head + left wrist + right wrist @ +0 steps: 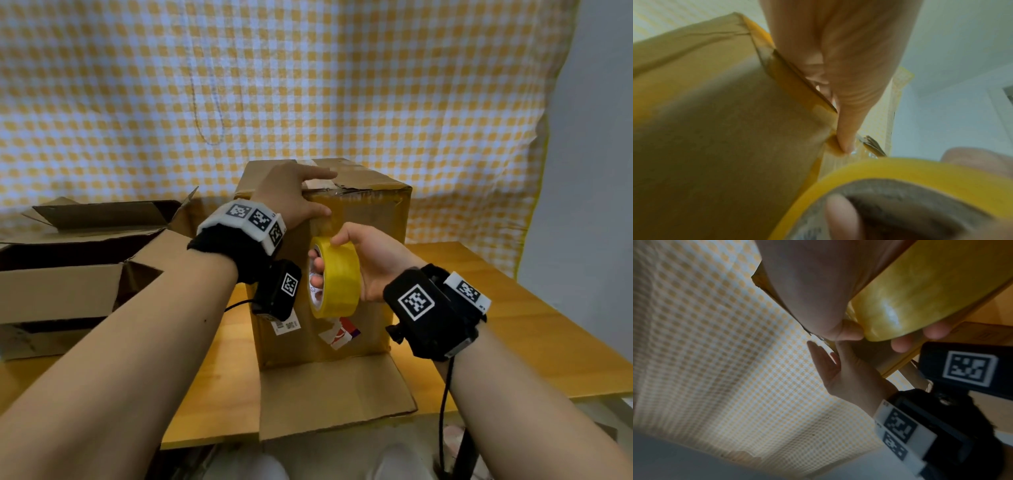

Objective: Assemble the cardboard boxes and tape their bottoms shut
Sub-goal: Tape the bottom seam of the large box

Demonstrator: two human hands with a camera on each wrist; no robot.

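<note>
A brown cardboard box [363,219] stands on the wooden table [513,325] with its closed flaps facing up and yellowish tape along the top front edge. My left hand [322,193] lies over that edge, fingers flat on top. Its thumb [846,129] presses the tape strip against the front face. My right hand [325,257] grips a yellow tape roll [339,277] just below, in front of the box, with fingers through the core and thumb on the outer rim. The roll [900,168] fills the lower part of the left wrist view, and the roll [920,296] also shows at the right wrist view's top.
A second cardboard box [68,260] lies at the left with its flaps open. One loose flap [329,394] of the upright box spreads flat toward the table's near edge. A yellow checked cloth [308,85] hangs behind. Shipping labels [287,325] are stuck on the box front.
</note>
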